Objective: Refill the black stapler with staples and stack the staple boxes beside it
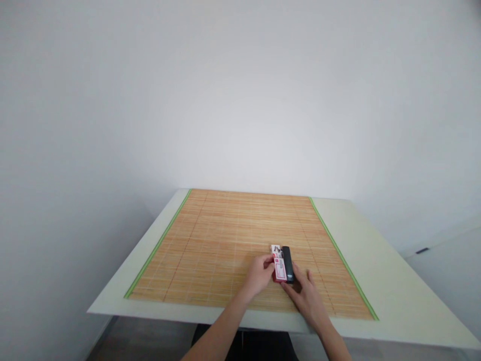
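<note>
Side by side on the bamboo mat (233, 235) lie a small red-and-white box (280, 271) and a narrow black object (287, 263) that looks like a stapler. At the box's far end is a white printed piece (275, 249); whether it is a separate box I cannot tell. My left hand (260, 273) pinches the left edge of the red-and-white box. My right hand (308, 298) reaches in from the near right. Its index finger rests along the black object's right side, and its thumb is at the near end of the box. The other right fingers are partly spread.
Under the mat, which has green side edges, is a white table (391, 291). White walls (240, 100) stand behind it and at both sides. A small dark item (422, 250) shows at the right wall. Below the near table edge, dark clothing (263, 346) is visible.
</note>
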`<state>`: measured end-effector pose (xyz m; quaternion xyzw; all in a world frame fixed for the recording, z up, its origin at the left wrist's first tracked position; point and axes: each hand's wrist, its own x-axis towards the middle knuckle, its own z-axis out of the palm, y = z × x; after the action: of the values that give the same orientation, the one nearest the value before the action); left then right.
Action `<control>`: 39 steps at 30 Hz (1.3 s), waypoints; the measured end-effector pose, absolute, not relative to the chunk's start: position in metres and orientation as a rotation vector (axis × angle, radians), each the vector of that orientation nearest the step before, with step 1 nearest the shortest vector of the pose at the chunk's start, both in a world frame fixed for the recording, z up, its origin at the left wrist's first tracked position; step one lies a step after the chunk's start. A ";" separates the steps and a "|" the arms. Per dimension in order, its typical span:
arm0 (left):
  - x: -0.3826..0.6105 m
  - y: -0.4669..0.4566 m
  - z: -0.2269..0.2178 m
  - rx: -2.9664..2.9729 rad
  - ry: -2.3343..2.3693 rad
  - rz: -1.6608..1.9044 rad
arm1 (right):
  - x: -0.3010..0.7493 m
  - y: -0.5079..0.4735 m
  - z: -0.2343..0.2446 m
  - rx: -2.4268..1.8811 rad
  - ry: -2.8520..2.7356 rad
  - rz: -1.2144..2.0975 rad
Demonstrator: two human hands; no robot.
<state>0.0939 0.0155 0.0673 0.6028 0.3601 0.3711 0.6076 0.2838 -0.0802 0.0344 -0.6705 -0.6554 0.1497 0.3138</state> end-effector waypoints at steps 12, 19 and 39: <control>0.203 0.016 0.049 1.464 0.761 0.773 | 0.392 -0.082 0.066 -1.828 -1.716 0.490; 0.206 0.016 0.032 1.485 0.853 0.816 | 0.393 -0.083 0.061 -1.768 -1.716 0.526; 0.207 0.019 0.011 1.371 0.817 0.862 | 0.371 -0.086 0.082 -1.822 -1.621 0.335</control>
<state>0.2072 0.0192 0.0112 0.5954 0.3548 0.3741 0.6162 0.3714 -0.0861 0.0818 -0.6978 -0.6208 0.1284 0.3334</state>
